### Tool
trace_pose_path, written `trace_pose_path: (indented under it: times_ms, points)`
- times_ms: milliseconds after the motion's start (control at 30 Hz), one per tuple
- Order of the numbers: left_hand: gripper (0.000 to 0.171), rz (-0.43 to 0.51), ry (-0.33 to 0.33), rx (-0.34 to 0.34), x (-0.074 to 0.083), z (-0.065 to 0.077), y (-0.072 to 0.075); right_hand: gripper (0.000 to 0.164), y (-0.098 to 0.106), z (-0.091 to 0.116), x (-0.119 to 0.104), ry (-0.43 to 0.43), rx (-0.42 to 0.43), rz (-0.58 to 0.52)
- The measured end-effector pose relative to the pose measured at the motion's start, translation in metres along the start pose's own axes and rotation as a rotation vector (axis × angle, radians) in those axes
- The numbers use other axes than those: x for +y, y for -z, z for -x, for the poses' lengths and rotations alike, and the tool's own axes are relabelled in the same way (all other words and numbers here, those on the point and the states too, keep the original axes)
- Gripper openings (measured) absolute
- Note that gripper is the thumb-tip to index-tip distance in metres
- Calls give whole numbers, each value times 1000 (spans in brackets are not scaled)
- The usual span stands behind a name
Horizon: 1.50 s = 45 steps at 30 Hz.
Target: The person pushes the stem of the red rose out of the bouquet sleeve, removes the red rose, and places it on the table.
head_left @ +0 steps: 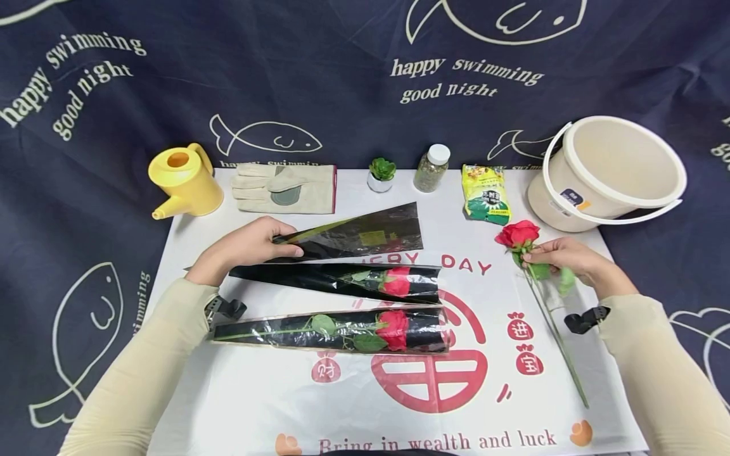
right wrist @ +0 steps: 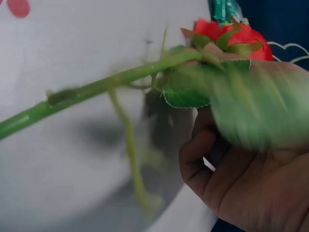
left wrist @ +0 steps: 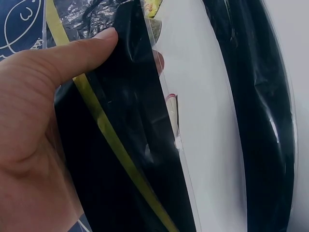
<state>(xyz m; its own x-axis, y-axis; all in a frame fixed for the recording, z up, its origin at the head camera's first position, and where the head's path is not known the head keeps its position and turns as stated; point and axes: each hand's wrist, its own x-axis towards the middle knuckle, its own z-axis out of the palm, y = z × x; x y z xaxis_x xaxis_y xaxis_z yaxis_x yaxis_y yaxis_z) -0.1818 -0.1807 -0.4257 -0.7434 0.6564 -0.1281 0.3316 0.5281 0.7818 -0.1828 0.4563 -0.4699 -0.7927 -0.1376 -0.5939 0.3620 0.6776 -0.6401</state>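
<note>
My left hand (head_left: 259,242) grips the narrow end of a black flower sleeve (head_left: 365,234) with a clear front, thumb on top; no flower shows inside it. In the left wrist view a yellow stripe (left wrist: 108,130) runs along the sleeve beside the thumb. On the right, my right hand (head_left: 561,258) pinches a red rose (head_left: 518,234) by its stem just under the bloom. Its long green stem (head_left: 556,335) slants down toward the front of the table. In the right wrist view a leaf (right wrist: 263,108) hangs blurred across the fingers.
Two sleeved roses, an upper one (head_left: 397,282) and a lower one (head_left: 392,329), lie mid-table. Along the back stand a yellow watering can (head_left: 188,183), gloves (head_left: 285,189), a small potted plant (head_left: 381,174), a jar (head_left: 431,170), a yellow-green packet (head_left: 486,195) and a beige bucket (head_left: 604,177).
</note>
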Motion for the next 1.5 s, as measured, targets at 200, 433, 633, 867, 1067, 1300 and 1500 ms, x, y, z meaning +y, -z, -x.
trace_pose_path:
  times_ms: [200, 433, 633, 867, 1067, 1300, 1500]
  points:
    - [20, -10, 9, 1, 0, 0, 0, 43, -4, -1, 0, 16, 0, 69]
    - [21, -22, 10, -13, 1, 0, 1, 49, 21, 15, -23, 75, 115, 266]
    - [23, -46, 34, -11, 2, 0, 3, 48, 20, 25, -97, 313, 373, 357]
    - [18, -159, -22, 23, 10, -15, 1, 38, -37, 37, -194, 798, 359, 342]
    - [19, -269, -49, 30, 22, -33, -4, 43, -102, 26, -247, 1137, 373, 610]
    - [18, -291, 5, 122, 20, -33, -5, 15, -122, -5, -249, 989, 306, 679]
    - [23, -316, 44, 249, -8, -18, 1, 13, -111, -23, -232, 838, 261, 572]
